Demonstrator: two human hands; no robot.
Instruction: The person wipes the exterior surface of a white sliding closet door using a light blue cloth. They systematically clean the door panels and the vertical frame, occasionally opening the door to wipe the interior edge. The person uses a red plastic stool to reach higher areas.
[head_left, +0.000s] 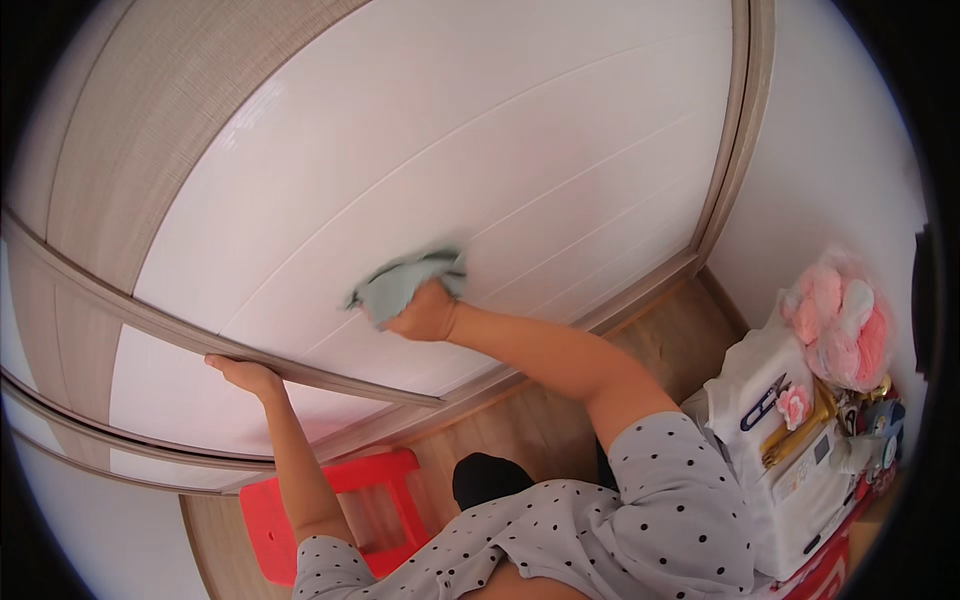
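My right hand (427,312) is closed on a pale grey-green cloth (400,284), which is bunched up and slightly blurred. It presses the cloth to the large white door panel (520,150), whose face is crossed by thin grooves. Lower on the left, my left hand (243,373) rests against the wood-coloured edge strip (330,376) of the door, its fingers stretched along it and nothing held in them. Part of those fingers is hidden by the angle.
A red plastic stool (270,530) stands by my left arm on the wooden floor (450,443). To the right, a white storage box (790,500) carries scissors (764,402), a bag of pink fluffy things (843,320) and small items. A white wall (830,160) borders the door.
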